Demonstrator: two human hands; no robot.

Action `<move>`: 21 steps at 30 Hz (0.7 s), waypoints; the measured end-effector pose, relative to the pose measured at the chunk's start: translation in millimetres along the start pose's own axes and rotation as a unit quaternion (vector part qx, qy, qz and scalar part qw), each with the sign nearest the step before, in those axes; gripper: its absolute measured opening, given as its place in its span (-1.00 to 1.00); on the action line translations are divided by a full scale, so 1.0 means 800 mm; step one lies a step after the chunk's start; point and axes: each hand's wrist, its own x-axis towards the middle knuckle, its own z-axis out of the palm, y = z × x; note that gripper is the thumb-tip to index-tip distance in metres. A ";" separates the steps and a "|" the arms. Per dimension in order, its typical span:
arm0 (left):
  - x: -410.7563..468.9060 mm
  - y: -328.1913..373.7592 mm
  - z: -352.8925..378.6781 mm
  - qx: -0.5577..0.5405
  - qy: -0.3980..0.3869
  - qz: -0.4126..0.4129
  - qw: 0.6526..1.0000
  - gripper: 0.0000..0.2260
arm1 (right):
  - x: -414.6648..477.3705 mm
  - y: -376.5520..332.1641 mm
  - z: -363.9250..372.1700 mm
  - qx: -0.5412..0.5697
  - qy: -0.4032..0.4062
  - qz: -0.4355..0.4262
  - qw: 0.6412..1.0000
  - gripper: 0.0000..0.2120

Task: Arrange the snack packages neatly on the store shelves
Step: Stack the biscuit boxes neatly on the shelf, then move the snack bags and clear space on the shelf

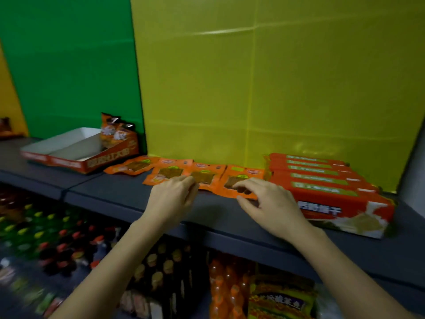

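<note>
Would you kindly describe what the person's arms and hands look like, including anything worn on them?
Both forearms are bare up to the frame edge: no sleeves show. The left hand and right hand wear no gloves, and no rings, watch or bracelet are visible. The fingernails look short and unpainted.

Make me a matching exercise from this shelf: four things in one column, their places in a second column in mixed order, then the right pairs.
Things:
1. open display box
2. full orange box
3. loose orange packets
4. bottles

Places:
A. lying flat in a row on the shelf, between the two boxes
B. on the lower shelf, beneath the grey one
C. right end of the shelf, against the yellow panel
D. left on the shelf, before the green panel

Pairs: 1-D, 2-C, 3-A, 4-B
</note>
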 end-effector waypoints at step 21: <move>-0.197 -0.462 -0.165 0.136 -0.014 -0.154 0.979 -0.77 | 0.228 -0.454 0.251 0.130 -0.084 -0.145 0.977 -0.74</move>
